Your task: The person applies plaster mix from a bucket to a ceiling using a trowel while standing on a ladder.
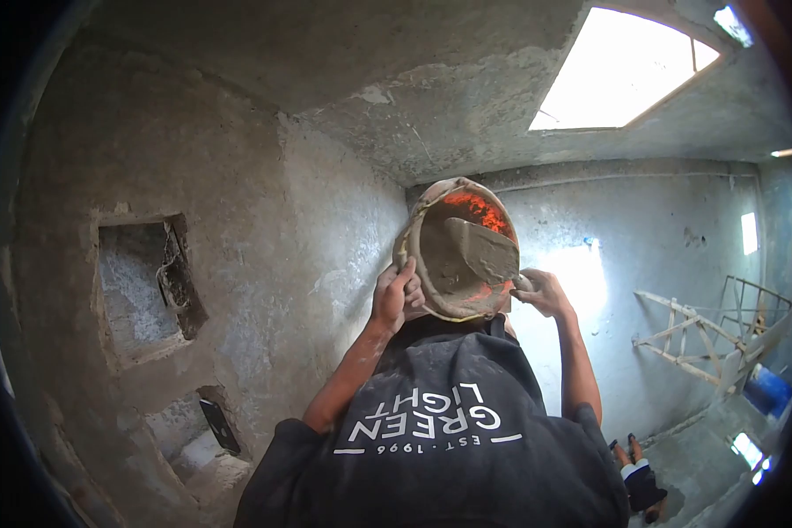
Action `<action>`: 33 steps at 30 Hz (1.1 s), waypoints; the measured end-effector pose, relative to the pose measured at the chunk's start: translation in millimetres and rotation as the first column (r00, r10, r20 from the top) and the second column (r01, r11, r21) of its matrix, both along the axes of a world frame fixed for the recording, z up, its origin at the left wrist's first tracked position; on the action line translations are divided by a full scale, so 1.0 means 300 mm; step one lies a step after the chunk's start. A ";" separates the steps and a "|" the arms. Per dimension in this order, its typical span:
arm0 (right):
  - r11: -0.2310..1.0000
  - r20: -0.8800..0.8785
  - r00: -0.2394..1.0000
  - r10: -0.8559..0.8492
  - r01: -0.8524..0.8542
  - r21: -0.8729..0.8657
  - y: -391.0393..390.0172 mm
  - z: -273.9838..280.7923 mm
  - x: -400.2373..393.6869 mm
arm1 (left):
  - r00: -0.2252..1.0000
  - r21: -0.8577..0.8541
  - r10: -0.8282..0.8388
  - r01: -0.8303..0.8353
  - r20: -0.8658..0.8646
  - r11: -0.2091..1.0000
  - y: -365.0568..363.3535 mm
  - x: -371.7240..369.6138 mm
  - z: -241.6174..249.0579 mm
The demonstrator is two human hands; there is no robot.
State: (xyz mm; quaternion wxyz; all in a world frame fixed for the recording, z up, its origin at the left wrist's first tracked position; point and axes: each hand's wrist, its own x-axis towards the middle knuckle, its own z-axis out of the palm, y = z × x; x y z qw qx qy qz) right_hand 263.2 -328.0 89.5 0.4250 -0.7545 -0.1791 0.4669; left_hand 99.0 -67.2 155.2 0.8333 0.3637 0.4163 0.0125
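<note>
I hold a round bucket (427,207) up in front of my chest, its rim caked with dried mortar and its inside showing patches of orange. Wet grey mortar (440,255) lies in it. My left hand (397,297) is closed on the left rim, thumb uppermost. On the other side, my right hand (544,293) grips the handle of a trowel (488,251). The mortar-smeared blade is inside the bucket, touching the mortar. Its handle is mostly hidden by my fingers.
Rough plastered wall (229,220) rises on the left, with a square recess (136,282) and a lower niche holding a dark phone-like object (220,427). At right stand a wooden trestle frame (695,334) and a blue container (768,392). Another person (642,484) appears lower right.
</note>
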 end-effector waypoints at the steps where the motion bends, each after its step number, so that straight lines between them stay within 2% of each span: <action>1: 1.000 0.018 1.000 0.010 -0.010 -0.018 -0.006 -0.002 0.002 | 1.000 0.000 0.014 -0.014 0.010 1.000 0.001 -0.031 0.006; 3: 1.000 0.029 0.999 0.022 -0.022 -0.006 0.002 0.026 0.005 | 0.993 -0.111 0.115 -0.114 0.003 0.987 0.002 -0.103 0.018; 5: 0.993 0.052 0.993 0.106 -0.104 -0.049 0.038 0.082 0.015 | 0.985 -0.145 0.170 -0.170 -0.010 0.975 0.013 -0.184 -0.011; 6: 0.988 0.114 0.992 0.060 -0.075 0.135 0.016 -0.021 -0.001 | 0.979 -0.160 0.199 -0.204 -0.050 0.966 0.010 -0.235 -0.056; 7: 0.984 0.082 0.997 0.013 -0.027 0.175 0.029 -0.048 -0.010 | 0.971 -0.170 0.224 -0.235 -0.078 0.957 0.009 -0.272 -0.095; 8: 0.994 0.175 0.984 0.024 -0.043 0.104 0.030 -0.121 -0.016 | 0.975 -0.150 0.217 -0.223 -0.057 0.963 0.008 -0.293 -0.110; 9: 0.996 0.167 0.984 0.061 -0.070 0.049 0.080 -0.031 0.001 | 0.977 -0.133 0.208 -0.212 -0.038 0.968 0.005 -0.315 -0.129; 10: 0.994 0.193 0.975 0.107 -0.111 0.010 0.120 0.002 0.016 | 0.956 -0.137 0.282 -0.291 -0.083 0.947 0.007 -0.337 -0.138; 11: 0.990 0.213 0.973 0.090 -0.110 0.086 0.150 0.009 0.029 | 0.928 -0.141 0.349 -0.366 -0.131 0.920 0.013 -0.360 -0.150; 13: 0.978 0.402 0.901 0.165 -0.202 0.051 0.228 0.060 0.083 | 0.893 -0.072 0.411 -0.429 -0.183 0.900 0.018 -0.437 -0.211; 15: 0.983 0.480 0.863 0.156 -0.184 0.011 0.319 0.097 0.153 | 0.874 -0.078 0.416 -0.446 -0.251 0.892 0.024 -0.491 -0.228; 16: 0.983 0.520 0.844 0.130 -0.179 0.045 0.357 0.079 0.203 | 0.891 -0.110 0.401 -0.430 -0.212 0.896 0.030 -0.514 -0.235; 17: 0.993 0.475 0.876 0.081 -0.113 0.040 0.416 0.114 0.251 | 0.891 -0.119 0.404 -0.433 -0.208 0.894 0.039 -0.502 -0.233; 18: 0.969 0.556 0.831 -0.014 -0.127 0.214 0.473 0.145 0.306 | 0.873 -0.092 0.413 -0.448 -0.260 0.889 0.041 -0.492 -0.221; 19: 0.947 0.613 0.787 -0.065 -0.144 0.286 0.535 0.179 0.371 | 0.854 -0.066 0.421 -0.460 -0.306 0.885 0.047 -0.481 -0.214; 20: 0.959 0.654 0.754 -0.063 -0.134 0.248 0.605 0.259 0.430 | 0.844 -0.076 0.459 -0.496 -0.278 0.865 0.055 -0.470 -0.214; 21: 0.968 0.776 0.631 0.009 -0.201 0.153 0.666 0.317 0.511 | 0.846 -0.087 0.460 -0.497 -0.269 0.863 0.067 -0.482 -0.240; 22: 0.999 0.703 0.710 0.037 -0.042 -0.011 0.760 0.462 0.538 | 0.859 -0.101 0.449 -0.483 -0.244 0.870 0.084 -0.506 -0.283; 23: 0.977 0.680 0.731 -0.061 -0.096 0.190 0.817 0.506 0.609 | 0.871 -0.117 0.439 -0.470 -0.221 0.875 0.099 -0.515 -0.313; 24: 0.953 0.762 0.640 -0.097 -0.160 0.255 0.881 0.569 0.677 | 0.863 -0.059 0.440 -0.467 -0.247 0.882 0.112 -0.499 -0.301; 25: 0.938 0.716 0.688 -0.121 -0.158 0.310 0.941 0.557 0.806 | 0.874 -0.013 0.408 -0.426 -0.263 0.904 0.127 -0.495 -0.297; 26: 0.945 0.913 0.381 -0.145 -0.221 0.242 1.005 0.664 0.841 | 0.873 0.001 0.400 -0.416 -0.279 0.909 0.139 -0.489 -0.299; 27: 0.869 0.937 0.231 -0.262 -0.367 0.333 1.057 0.674 0.945 | 0.872 0.017 0.390 -0.404 -0.295 0.915 0.150 -0.479 -0.300; 29: 0.898 0.964 0.171 -0.206 -0.360 0.255 1.138 0.847 0.988 | 0.870 0.021 0.387 -0.400 -0.307 0.916 0.172 -0.454 -0.287; 31: 0.937 0.962 0.271 -0.016 -0.333 0.110 1.208 0.936 1.069 | 0.861 0.038 0.387 -0.397 -0.329 0.917 0.184 -0.442 -0.287; 32: 0.967 0.856 0.517 0.026 -0.231 0.110 1.242 0.993 1.063 | 0.857 0.049 0.385 -0.393 -0.342 0.918 0.183 -0.442 -0.291; 33: 0.967 0.861 0.508 0.024 -0.231 0.109 1.260 1.029 1.083 | 0.854 0.061 0.380 -0.384 -0.356 0.921 0.184 -0.444 -0.299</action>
